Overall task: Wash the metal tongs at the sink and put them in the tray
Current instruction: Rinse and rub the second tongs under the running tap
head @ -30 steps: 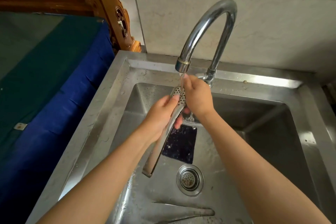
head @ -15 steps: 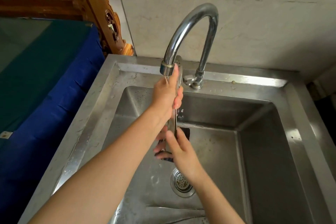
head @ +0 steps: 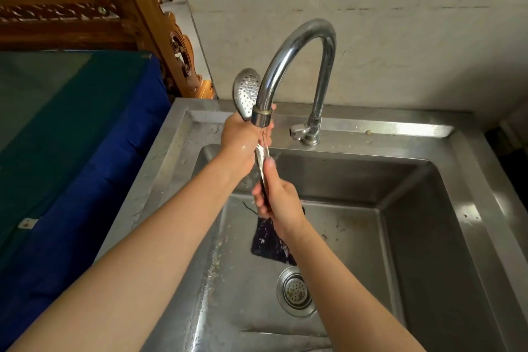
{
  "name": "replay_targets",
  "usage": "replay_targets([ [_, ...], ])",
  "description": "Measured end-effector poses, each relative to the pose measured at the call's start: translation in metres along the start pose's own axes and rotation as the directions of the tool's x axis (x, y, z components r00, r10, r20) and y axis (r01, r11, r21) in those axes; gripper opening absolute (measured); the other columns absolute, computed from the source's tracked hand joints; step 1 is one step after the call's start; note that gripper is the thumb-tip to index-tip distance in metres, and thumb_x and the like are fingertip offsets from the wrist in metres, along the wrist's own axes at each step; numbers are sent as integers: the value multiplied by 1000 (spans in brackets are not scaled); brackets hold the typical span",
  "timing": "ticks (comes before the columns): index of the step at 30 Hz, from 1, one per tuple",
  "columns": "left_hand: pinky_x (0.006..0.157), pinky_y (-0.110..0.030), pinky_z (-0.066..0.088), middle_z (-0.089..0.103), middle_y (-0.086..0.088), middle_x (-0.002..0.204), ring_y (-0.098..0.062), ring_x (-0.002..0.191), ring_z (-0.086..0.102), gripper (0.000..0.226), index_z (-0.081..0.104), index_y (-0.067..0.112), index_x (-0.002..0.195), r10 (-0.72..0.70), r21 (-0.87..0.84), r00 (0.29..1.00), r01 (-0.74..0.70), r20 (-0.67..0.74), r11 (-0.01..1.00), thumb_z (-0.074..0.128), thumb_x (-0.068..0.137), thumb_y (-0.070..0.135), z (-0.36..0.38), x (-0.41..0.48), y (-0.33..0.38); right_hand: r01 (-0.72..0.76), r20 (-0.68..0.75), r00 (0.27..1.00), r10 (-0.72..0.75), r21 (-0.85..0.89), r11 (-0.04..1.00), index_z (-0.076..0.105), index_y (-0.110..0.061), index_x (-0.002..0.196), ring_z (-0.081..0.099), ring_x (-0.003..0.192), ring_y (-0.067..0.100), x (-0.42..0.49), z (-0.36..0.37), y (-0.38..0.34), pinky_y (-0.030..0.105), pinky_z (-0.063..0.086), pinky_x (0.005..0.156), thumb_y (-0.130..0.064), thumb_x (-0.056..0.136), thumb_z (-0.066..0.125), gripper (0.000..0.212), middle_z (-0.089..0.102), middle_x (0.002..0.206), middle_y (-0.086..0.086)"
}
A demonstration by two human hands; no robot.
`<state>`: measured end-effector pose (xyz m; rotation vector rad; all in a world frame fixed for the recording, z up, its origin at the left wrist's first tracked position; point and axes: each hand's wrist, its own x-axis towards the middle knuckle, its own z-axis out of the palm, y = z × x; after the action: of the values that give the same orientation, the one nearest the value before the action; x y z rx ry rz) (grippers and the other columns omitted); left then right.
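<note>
The fingers point(head: 258, 197) of my right hand point(head: 281, 200) are curled round the lower handle of the shiny metal tongs point(head: 247, 93), with the thumb laid straight up along the shaft. My left hand point(head: 240, 137) grips the same tongs higher up, just under their perforated oval spoon head, fingers wrapped tight. The tongs stand nearly upright between the two hands, arms pressed together, and the head rises past the spout on its left side. They are held over the back left of the basin, touching nothing but my hands.

The curved chrome tap point(head: 297, 46) arches over from the back rim, its nozzle right at my left knuckles, and a thin stream falls onto the shaft. Below lies the stainless steel sink point(head: 471, 180), wet and spotted, with a round perforated drain strainer point(head: 295, 291) on the floor and a dark, speckled scrubbing pad point(head: 268, 243) just behind it, partly under my right wrist.

Left of the sink a deep blue cloth point(head: 85, 180) drapes over a worktop; a small white tag point(head: 27, 222) sits on it, too small for me to read. Carved brown wooden furniture point(head: 137, 17) stands behind, beside a pale plastered wall point(head: 371, 23).
</note>
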<state>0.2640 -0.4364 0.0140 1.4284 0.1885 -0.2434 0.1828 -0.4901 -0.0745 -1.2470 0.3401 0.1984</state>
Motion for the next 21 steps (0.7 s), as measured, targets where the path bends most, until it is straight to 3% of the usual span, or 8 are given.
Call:
replay_targets([
  [2, 45, -26, 33, 48, -1, 47, -13, 40, 41, 21, 61, 8, 70, 58, 75, 988, -47, -145, 996, 56, 89, 15, -1, 3, 2, 68, -54, 996, -68, -6, 998, 59, -18, 52, 42, 41, 6, 8, 7, -5, 17, 35, 42, -62, 85, 46, 56, 51, 45, -5],
  [4, 48, -27, 34, 48, 5, 42, -13, 44, 40, 25, 60, 13, 65, 133, 82, 980, -122, -151, 989, 56, 89, 18, -1, 1, 6, 90, -137, 987, -88, 14, 996, 58, -16, 52, 43, 37, 5, 16, 13, -9, 15, 35, 38, -54, 91, 41, 57, 52, 43, -5],
  [7, 55, -28, 42, 63, 8, 53, -11, 48, 42, 21, 65, 22, 76, 231, 181, 973, -228, 1, 957, 54, 88, 9, 0, -9, 8, -3, -315, 948, 50, 150, 989, 53, -12, 60, 43, 32, 7, 28, 17, -14, 16, 34, 34, -37, 96, 35, 47, 54, 47, 0],
  [10, 59, -21, 45, 69, 12, 64, -7, 51, 44, 34, 62, 28, 87, 275, 225, 953, -298, 128, 928, 46, 86, -3, -4, -14, 3, -121, -359, 915, 184, 190, 974, 49, -12, 57, 42, 30, 10, 35, 17, -18, 19, 34, 36, -25, 92, 39, 38, 52, 45, 1],
  [13, 62, -26, 41, 58, 9, 62, -6, 53, 44, 34, 62, 23, 82, 262, 174, 954, -285, 146, 943, 44, 87, -5, -9, -11, -3, -219, -384, 881, 277, 188, 957, 51, -11, 56, 41, 26, 11, 32, 16, -17, 17, 32, 34, -16, 83, 43, 29, 50, 31, -3],
  [17, 55, -25, 38, 42, 11, 45, -7, 45, 37, 21, 63, 21, 72, 161, 61, 968, -175, 192, 983, 55, 90, 12, -6, -15, -19, -248, -425, 851, 308, 193, 949, 52, -10, 53, 41, 25, 12, 23, 6, -3, 18, 33, 34, -11, 76, 42, 25, 51, 45, 5],
  [21, 47, -20, 38, 53, 8, 45, -5, 42, 39, 22, 66, 18, 77, 154, 13, 964, -161, 216, 987, 53, 87, 3, -9, -16, -32, -230, -416, 863, 287, 183, 956, 45, -12, 48, 41, 25, 12, 20, -7, 8, 15, 30, 31, -14, 83, 41, 36, 49, 51, 5],
])
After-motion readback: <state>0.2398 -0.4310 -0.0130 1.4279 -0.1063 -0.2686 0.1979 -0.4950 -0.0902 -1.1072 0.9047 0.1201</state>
